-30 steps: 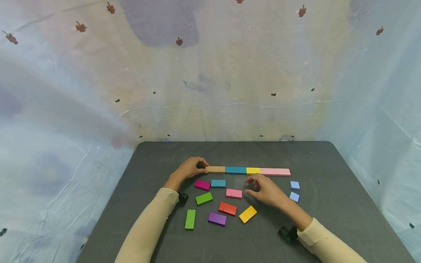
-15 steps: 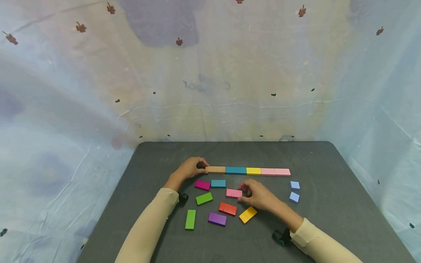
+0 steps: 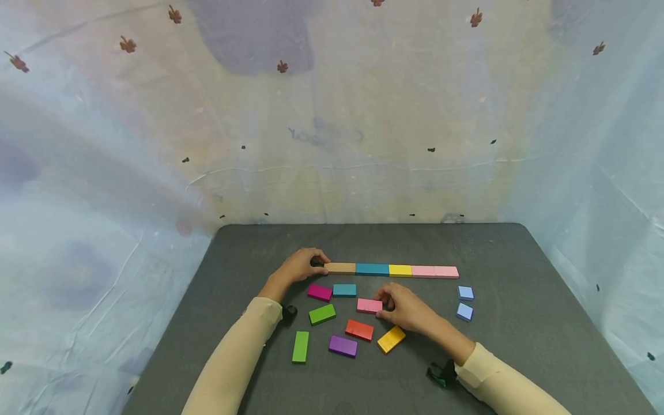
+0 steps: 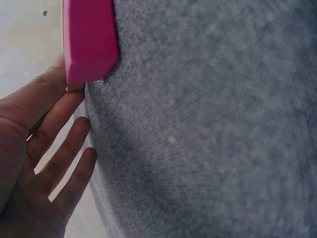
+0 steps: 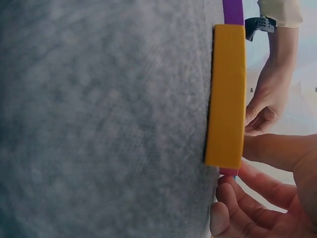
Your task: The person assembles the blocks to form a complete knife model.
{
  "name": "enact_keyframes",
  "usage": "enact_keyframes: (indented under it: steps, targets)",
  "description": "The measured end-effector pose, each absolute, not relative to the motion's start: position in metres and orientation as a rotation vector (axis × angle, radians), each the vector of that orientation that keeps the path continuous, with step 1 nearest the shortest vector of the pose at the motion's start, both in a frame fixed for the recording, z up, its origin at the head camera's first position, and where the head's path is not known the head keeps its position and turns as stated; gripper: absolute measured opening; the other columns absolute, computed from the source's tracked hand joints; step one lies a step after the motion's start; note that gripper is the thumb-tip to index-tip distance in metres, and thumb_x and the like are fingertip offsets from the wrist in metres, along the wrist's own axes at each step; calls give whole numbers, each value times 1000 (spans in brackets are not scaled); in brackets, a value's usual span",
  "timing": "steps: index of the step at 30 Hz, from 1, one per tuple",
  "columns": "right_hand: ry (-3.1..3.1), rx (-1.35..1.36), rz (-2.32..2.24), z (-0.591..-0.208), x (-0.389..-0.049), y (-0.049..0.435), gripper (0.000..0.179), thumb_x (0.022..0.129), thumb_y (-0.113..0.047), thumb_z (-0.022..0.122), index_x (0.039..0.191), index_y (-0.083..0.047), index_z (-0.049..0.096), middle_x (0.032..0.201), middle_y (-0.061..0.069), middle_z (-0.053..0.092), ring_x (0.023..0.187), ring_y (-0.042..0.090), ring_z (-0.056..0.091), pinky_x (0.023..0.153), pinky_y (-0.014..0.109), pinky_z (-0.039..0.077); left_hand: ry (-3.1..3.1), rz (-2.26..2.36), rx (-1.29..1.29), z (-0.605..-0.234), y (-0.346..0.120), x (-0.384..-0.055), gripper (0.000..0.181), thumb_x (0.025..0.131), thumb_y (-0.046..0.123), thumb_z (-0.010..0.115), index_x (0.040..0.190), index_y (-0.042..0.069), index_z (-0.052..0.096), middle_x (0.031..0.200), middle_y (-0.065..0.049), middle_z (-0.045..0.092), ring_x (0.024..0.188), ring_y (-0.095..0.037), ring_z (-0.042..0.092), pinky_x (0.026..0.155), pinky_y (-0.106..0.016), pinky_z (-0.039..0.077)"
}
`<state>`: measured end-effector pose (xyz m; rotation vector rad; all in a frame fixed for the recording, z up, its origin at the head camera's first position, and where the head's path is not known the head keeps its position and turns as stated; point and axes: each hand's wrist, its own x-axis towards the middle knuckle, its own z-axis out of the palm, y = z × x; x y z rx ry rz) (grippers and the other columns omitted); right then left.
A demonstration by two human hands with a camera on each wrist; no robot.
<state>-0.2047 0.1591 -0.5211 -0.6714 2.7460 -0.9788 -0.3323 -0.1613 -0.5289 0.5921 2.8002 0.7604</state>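
A row of flat blocks lies across the table: tan (image 3: 340,268), blue (image 3: 372,270), yellow (image 3: 400,270) and two pale pink ones (image 3: 434,271), end to end. At the row's left end my left hand (image 3: 300,265) holds the tan block between thumb and forefinger; its other fingers are spread in the left wrist view. My right hand (image 3: 410,306) pinches the right end of a darker pink block (image 3: 369,306), which lies on the table. In the right wrist view, an orange-yellow block (image 5: 228,96) partly hides that grip.
Around the hands lie a magenta block (image 3: 319,293), a teal one (image 3: 344,290), a red one (image 3: 359,329), a purple one (image 3: 343,346) and two green ones (image 3: 300,347). Two light blue pieces (image 3: 465,293) lie at the right. A hanging sheet (image 3: 332,115) surrounds the dark table (image 3: 498,248).
My right hand has moved left and down from beside the row to the darker pink block and taken its right end. The left hand stays at the tan block.
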Motion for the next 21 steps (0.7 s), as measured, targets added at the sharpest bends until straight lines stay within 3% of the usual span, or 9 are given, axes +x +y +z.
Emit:
enact_keyframes:
  steps: [9,21]
  targets:
    - [2777,-610,-949,-522,-208,164,24,94,-13,85,114,-11,74,101,-1,65,89,16,58,75,29,52,2793,781,608,-529,-162,-332,24,95,28,85,117,21,80,114,5,78,110,-16,72,103,-48,55]
    - [2831,-552,-958,-521,-212,191,25,94,-12,85,116,-11,73,107,2,67,91,16,59,78,34,54,2803,764,593,-527,-160,-331,23,95,27,85,116,21,80,115,4,78,112,-18,72,105,-49,54]
